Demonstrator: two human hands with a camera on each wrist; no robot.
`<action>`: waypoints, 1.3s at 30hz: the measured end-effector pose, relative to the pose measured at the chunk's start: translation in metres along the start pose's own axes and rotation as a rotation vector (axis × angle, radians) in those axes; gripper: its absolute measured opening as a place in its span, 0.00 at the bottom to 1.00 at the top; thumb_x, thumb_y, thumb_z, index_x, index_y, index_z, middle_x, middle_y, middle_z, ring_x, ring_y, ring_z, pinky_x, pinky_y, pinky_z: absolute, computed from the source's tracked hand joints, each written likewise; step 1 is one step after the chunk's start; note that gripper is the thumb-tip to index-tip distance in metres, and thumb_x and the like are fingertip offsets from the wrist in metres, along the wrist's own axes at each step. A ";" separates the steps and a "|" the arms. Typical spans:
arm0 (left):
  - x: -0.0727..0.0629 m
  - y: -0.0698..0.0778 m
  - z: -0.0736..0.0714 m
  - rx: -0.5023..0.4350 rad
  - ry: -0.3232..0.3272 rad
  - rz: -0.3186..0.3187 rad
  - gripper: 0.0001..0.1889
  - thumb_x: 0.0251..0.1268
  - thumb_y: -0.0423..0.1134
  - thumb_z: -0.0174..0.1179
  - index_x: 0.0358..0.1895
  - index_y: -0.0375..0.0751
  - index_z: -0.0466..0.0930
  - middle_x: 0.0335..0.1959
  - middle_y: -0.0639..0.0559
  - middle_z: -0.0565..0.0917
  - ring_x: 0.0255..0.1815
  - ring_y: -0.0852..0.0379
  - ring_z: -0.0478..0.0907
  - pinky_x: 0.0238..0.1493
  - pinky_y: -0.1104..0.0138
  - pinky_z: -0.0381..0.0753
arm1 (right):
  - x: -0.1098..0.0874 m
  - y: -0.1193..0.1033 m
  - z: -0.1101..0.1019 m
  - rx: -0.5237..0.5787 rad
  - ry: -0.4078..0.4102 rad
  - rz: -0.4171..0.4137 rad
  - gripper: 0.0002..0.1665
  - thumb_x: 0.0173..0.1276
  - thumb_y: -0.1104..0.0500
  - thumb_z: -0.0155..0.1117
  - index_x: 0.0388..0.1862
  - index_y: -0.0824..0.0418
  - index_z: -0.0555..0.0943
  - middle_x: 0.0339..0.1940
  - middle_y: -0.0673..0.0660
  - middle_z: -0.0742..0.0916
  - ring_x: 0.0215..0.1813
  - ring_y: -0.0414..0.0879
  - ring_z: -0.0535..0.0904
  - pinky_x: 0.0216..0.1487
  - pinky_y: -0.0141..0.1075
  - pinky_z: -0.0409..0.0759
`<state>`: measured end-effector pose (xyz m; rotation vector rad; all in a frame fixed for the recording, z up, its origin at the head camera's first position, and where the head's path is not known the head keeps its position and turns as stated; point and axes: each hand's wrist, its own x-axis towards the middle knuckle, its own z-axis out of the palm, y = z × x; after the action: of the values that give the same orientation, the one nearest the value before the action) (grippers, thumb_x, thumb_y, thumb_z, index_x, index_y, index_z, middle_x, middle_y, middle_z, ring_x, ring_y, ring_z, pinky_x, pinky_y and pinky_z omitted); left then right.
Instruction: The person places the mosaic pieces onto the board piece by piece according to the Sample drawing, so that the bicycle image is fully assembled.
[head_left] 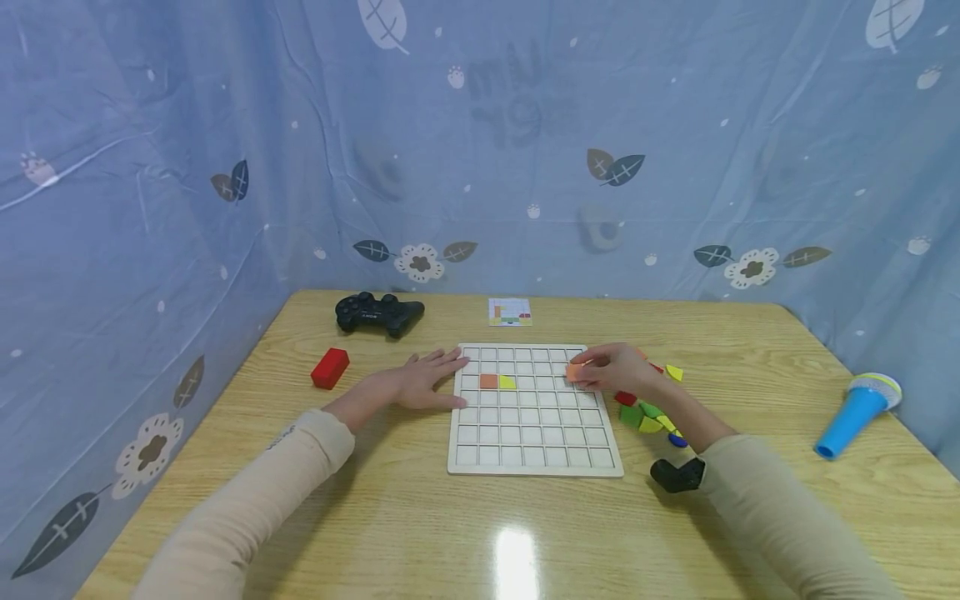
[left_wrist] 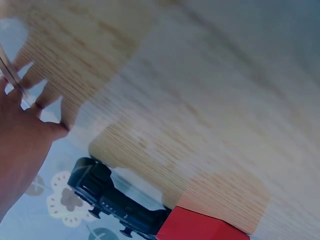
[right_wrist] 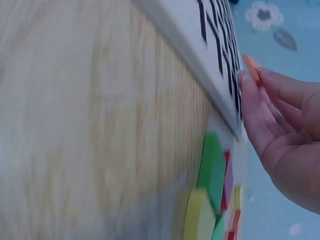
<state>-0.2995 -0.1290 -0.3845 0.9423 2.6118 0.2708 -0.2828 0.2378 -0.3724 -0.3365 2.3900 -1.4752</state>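
Note:
My right hand (head_left: 617, 369) pinches an orange square tile (head_left: 574, 372) between thumb and fingertips, over the right side of the white grid board (head_left: 536, 468). In the right wrist view the orange tile (right_wrist: 252, 69) is seen nearly edge-on beside the board. At the board's left edge, my left hand (head_left: 427, 381) rests with its fingers spread, the fingertips at the rim. Another orange square tile (head_left: 488, 381) lies in a cell of the upper left part. Right beside it is a yellow tile (head_left: 507, 382) with a slanted side.
Several loose coloured tiles (head_left: 632, 414) lie right of the board, partly behind my right forearm. A small patterned card (head_left: 510, 312) is behind the board. Around stand a black game controller (head_left: 378, 313), a red block (head_left: 330, 368), a black curved object (head_left: 677, 476) and a blue toy microphone (head_left: 857, 417).

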 end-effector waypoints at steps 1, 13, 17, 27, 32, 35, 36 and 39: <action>0.000 0.000 0.000 -0.001 0.000 -0.001 0.46 0.65 0.68 0.46 0.78 0.50 0.40 0.77 0.50 0.38 0.76 0.44 0.36 0.68 0.41 0.36 | 0.001 -0.002 0.003 0.007 -0.006 0.000 0.19 0.68 0.65 0.62 0.55 0.74 0.77 0.41 0.62 0.84 0.41 0.51 0.84 0.43 0.41 0.82; 0.003 -0.002 0.003 0.009 -0.005 -0.011 0.45 0.65 0.69 0.46 0.78 0.53 0.39 0.77 0.52 0.37 0.76 0.46 0.36 0.69 0.42 0.36 | 0.012 -0.017 0.039 0.098 -0.066 0.025 0.17 0.66 0.68 0.63 0.53 0.73 0.79 0.38 0.60 0.85 0.40 0.52 0.84 0.43 0.42 0.82; 0.002 -0.001 0.002 0.006 -0.009 -0.021 0.45 0.65 0.68 0.46 0.78 0.53 0.39 0.77 0.52 0.37 0.76 0.46 0.36 0.69 0.42 0.35 | 0.014 -0.025 0.050 0.127 -0.113 0.025 0.17 0.67 0.68 0.61 0.54 0.73 0.78 0.40 0.61 0.84 0.42 0.52 0.84 0.45 0.42 0.82; 0.002 -0.002 0.003 0.013 -0.003 -0.021 0.45 0.64 0.70 0.46 0.78 0.55 0.39 0.77 0.54 0.37 0.76 0.48 0.35 0.69 0.43 0.35 | 0.024 -0.040 0.081 0.161 -0.124 0.070 0.15 0.66 0.70 0.62 0.51 0.73 0.79 0.36 0.60 0.85 0.37 0.49 0.85 0.41 0.40 0.82; 0.003 -0.003 0.003 0.006 -0.004 -0.028 0.45 0.64 0.70 0.46 0.78 0.55 0.39 0.77 0.54 0.37 0.76 0.48 0.35 0.69 0.43 0.35 | 0.029 -0.043 0.091 0.157 -0.120 0.068 0.15 0.66 0.69 0.62 0.50 0.73 0.80 0.35 0.61 0.85 0.36 0.48 0.85 0.41 0.39 0.83; 0.004 -0.003 0.003 0.004 -0.003 -0.030 0.45 0.64 0.70 0.46 0.78 0.55 0.39 0.77 0.54 0.37 0.76 0.47 0.36 0.69 0.43 0.35 | 0.030 -0.044 0.095 0.146 -0.111 0.064 0.14 0.65 0.69 0.63 0.49 0.73 0.80 0.33 0.60 0.86 0.34 0.48 0.85 0.39 0.39 0.83; 0.004 -0.003 0.003 0.003 -0.003 -0.032 0.45 0.64 0.70 0.46 0.78 0.55 0.39 0.77 0.54 0.37 0.76 0.47 0.36 0.69 0.43 0.35 | 0.031 -0.045 0.097 0.140 -0.105 0.063 0.14 0.65 0.69 0.63 0.49 0.73 0.80 0.32 0.60 0.86 0.34 0.47 0.85 0.39 0.38 0.83; 0.003 -0.003 0.002 0.005 -0.001 -0.033 0.45 0.64 0.70 0.46 0.78 0.55 0.40 0.77 0.54 0.38 0.76 0.47 0.36 0.69 0.43 0.36 | 0.031 -0.047 0.101 0.118 -0.089 0.056 0.13 0.65 0.68 0.64 0.47 0.73 0.80 0.30 0.59 0.86 0.32 0.47 0.85 0.37 0.38 0.83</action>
<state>-0.3022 -0.1289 -0.3884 0.8998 2.6255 0.2546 -0.2709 0.1228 -0.3774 -0.2977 2.2140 -1.5353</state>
